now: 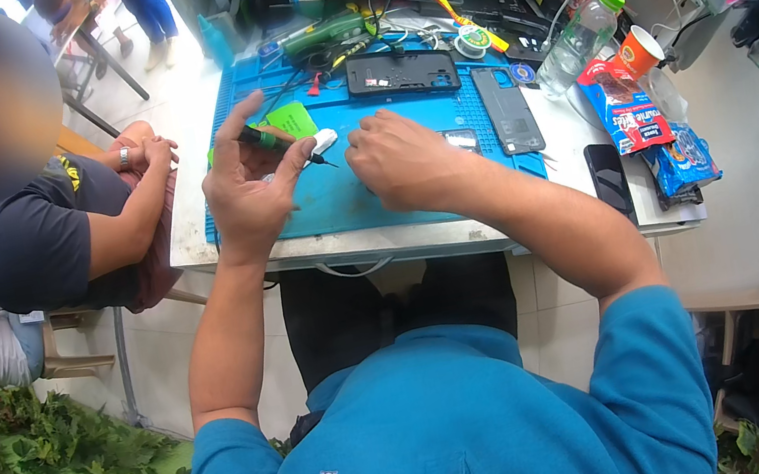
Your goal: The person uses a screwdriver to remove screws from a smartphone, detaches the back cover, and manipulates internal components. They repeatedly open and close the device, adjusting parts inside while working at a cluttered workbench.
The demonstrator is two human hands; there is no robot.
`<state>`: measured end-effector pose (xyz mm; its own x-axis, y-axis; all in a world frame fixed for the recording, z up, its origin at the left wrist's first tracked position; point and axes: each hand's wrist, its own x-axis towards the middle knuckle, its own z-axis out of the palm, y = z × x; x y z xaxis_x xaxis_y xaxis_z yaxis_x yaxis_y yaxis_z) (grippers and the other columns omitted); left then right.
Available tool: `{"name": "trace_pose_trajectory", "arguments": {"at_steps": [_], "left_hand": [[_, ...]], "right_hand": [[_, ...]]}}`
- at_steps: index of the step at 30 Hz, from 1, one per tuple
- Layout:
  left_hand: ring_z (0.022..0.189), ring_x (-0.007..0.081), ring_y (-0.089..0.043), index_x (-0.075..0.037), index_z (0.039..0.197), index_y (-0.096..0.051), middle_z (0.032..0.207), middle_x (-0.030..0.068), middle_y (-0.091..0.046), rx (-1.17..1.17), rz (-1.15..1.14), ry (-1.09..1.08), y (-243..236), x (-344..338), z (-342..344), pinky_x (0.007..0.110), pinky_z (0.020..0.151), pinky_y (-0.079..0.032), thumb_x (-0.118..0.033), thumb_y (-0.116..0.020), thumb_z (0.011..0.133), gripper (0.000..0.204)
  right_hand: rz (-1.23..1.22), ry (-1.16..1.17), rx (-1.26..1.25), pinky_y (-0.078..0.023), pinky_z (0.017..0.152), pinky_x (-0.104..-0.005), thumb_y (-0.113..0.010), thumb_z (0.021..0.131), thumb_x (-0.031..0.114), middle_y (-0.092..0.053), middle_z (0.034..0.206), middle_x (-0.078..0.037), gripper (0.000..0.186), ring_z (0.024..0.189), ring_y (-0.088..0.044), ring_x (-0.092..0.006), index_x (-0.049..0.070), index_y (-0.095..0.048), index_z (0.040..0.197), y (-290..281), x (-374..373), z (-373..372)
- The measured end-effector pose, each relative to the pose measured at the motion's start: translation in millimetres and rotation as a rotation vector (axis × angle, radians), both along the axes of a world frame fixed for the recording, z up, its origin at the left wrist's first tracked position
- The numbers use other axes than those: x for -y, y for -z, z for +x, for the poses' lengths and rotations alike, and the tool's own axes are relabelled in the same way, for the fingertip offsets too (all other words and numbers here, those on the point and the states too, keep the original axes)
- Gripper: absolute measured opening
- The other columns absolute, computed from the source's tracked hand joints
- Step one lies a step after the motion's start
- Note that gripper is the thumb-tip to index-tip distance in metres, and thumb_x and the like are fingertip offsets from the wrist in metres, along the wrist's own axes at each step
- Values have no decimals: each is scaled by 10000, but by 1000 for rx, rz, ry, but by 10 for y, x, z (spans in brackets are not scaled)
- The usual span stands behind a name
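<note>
My left hand (245,195) is raised over the blue work mat (344,208), index finger up, gripping a slim green-and-black tool (263,140) with a fine dark tip. A bright green card (289,117) and a white object (322,142) lie behind it. My right hand (396,158) is curled over the mat to the right of that tip; whatever its fingers hold is hidden. A small device (461,141) lies partly under it. An opened black phone body (401,73) is at the back, and a grey phone back panel (508,113) is at the right.
Tools and cables (314,37) crowd the desk's back. A bottle (571,56), paper cup (638,49), snack packs (625,102) and black phone (609,181) occupy the right side. A seated person (62,222) is close on my left, others farther back. A wooden stool (746,299) stands lower right.
</note>
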<state>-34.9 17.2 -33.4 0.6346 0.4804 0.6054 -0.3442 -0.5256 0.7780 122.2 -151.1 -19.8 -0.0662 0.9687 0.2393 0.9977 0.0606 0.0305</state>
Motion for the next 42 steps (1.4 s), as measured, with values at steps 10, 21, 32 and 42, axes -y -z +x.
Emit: {"name": "trace_pose_trajectory", "arguments": {"at_steps": [10, 21, 32, 42], "left_hand": [[916, 107, -754, -11, 1545, -524, 1012, 63, -747, 1, -107, -15, 55, -10, -54, 246, 823, -617, 17, -886, 927, 717], [948, 106, -732, -7, 1566, -496, 1034, 60, -721, -29, -165, 43, 117, 35, -7, 249, 867, -615, 44, -859, 944, 722], [856, 96, -751, -85, 1547, -543, 961, 50, -760, -22, -56, 61, 233, 154, 264, 251, 772, -611, -51, -887, 947, 693], [816, 96, -733, -85, 1549, -541, 948, 48, -750, -48, 19, 48, 188, 160, 270, 253, 734, -603, -63, -886, 948, 694]], "right_hand": [[-262, -8, -242, -562, 989, -514, -713, 850, 112, -743, 1030, -255, 196, 1067, -723, -433, -59, -741, 941, -16, -145, 205], [-94, 135, -414, -548, 936, -544, -648, 900, 164, -712, 1005, -256, 206, 1032, -692, -461, -35, -663, 953, -228, 58, 415], [-8, 151, -442, -542, 953, -508, -668, 976, 113, -701, 1070, -161, 150, 1093, -662, -371, 3, -732, 1056, -91, 338, 341], [23, 162, -427, -558, 954, -480, -752, 973, 156, -715, 1055, -133, 165, 1080, -663, -328, 23, -802, 1058, -28, 442, 219]]}}
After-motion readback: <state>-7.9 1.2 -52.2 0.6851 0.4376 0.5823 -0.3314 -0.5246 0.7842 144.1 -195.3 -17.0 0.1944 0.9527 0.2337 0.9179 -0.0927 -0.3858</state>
